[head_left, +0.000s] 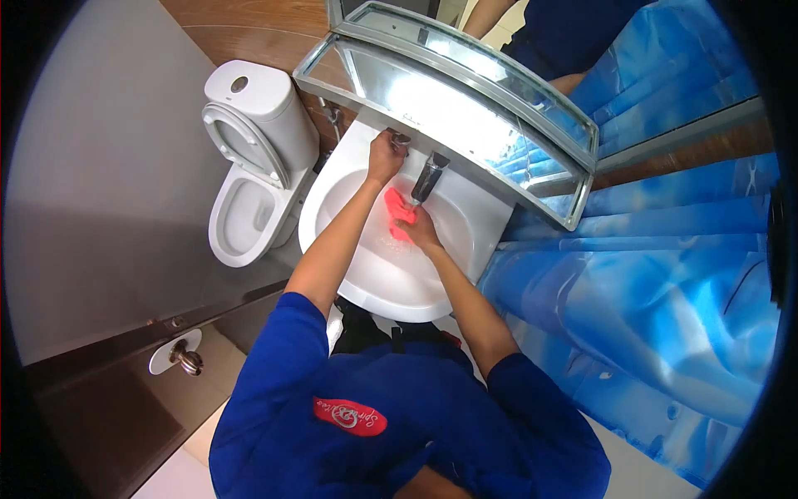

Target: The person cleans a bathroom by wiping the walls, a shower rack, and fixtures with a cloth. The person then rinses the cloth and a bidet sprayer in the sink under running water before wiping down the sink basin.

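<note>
A white sink (378, 287) lies in front of me, with a dark faucet (430, 176) at its back edge. My right hand (420, 230) is closed on a pink cloth (396, 209) inside the basin, just below the spout. Water seems to splash beneath the cloth. At the back left of the sink, my left hand (385, 158) has its fingers wrapped round a small metal knob (401, 139), which they partly cover.
A white toilet (241, 216) with its lid raised stands left of the sink. A glass shelf (449, 116) juts out above the faucet. Blue curtains (640, 291) hang on the right. A door with a metal handle (187, 358) is at the lower left.
</note>
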`<state>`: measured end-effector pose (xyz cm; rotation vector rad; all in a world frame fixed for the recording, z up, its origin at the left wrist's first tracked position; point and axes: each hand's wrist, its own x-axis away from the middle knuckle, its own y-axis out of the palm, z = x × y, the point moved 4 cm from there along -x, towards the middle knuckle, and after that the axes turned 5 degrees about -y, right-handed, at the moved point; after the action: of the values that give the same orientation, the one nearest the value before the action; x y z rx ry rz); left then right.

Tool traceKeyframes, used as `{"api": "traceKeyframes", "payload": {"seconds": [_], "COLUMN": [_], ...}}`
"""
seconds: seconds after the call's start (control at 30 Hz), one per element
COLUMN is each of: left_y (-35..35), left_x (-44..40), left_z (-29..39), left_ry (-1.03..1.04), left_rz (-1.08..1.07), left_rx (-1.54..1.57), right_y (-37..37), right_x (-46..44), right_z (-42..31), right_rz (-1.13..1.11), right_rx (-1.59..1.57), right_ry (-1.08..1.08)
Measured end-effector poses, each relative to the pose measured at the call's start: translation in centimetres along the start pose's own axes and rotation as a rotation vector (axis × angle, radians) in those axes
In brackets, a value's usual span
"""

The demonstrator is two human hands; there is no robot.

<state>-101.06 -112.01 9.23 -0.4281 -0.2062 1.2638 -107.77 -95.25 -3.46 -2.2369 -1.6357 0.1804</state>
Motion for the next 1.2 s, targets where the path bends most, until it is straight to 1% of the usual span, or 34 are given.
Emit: {"api": "traceKeyframes", "payload": {"seconds": [0.1,0.2,0.3,0.4,0.5,0.6,0.7,0.8,0.87,0.9,0.93,1.0,1.1,1.17,1.2], "left_y": [0.8,1.2,2.5,2.9,3.1,3.8,3.6,3.9,4.4,4.3,4.1,3.4,0.7,-2.0,-2.4], "left_x": [-1.6,-2.2,-2.6,-2.5,-2.4,-2.4,-2.3,-3.4,-3.6,-3.5,-3.5,-2.9,-0.7,2.9,5.2], "left_z": [-1.0,-1.2,-1.6,-1.2,-0.3,0.6,1.9,-1.0,-3.0,-3.2,-3.7,-3.4,0.1,1.5,-0.2], "left_ry": [0.046,0.336,0.280,0.540,0.719,0.620,0.490,0.454,0.529,0.567,0.533,0.460,0.299,0.393,0.357], "left_rz": [0.025,-0.092,-0.246,-0.205,-0.092,-0.210,-0.270,-0.181,-0.143,-0.126,-0.137,-0.159,-0.128,0.176,0.055], "left_rx": [-0.033,-0.349,-0.635,-0.816,-0.726,-0.730,-0.672,-0.627,-0.738,-0.796,-0.832,-0.900,-0.652,-0.213,-0.241], "right_y": [-0.8,-1.7,-2.3,-2.3,-1.7,-1.4,-1.5,-0.8,-0.4,-0.4,-0.6,-1.8,-2.3,-2.6,-2.7], "right_x": [1.2,1.7,1.0,0.3,-0.2,0.1,0.5,2.1,1.6,1.4,1.1,0.9,1.1,1.0,1.2], "right_z": [0.3,-0.6,-2.3,-3.2,-2.5,-1.7,-1.3,-1.8,0.3,0.0,0.4,-1.3,-0.8,-2.2,-2.6], "right_rz": [-0.115,-0.116,-0.051,-0.037,0.048,0.123,-0.147,-0.073,0.003,0.043,0.027,-0.009,0.100,0.080,0.081], "right_rx": [-0.058,-0.025,0.007,0.079,0.126,0.142,0.175,0.607,0.567,0.543,0.458,0.289,0.138,-0.310,-0.521], "right_ry": [0.095,0.142,0.084,-0.017,-0.118,-0.174,0.093,-0.104,-0.255,-0.329,-0.263,-0.131,-0.147,-0.016,0.054]}}
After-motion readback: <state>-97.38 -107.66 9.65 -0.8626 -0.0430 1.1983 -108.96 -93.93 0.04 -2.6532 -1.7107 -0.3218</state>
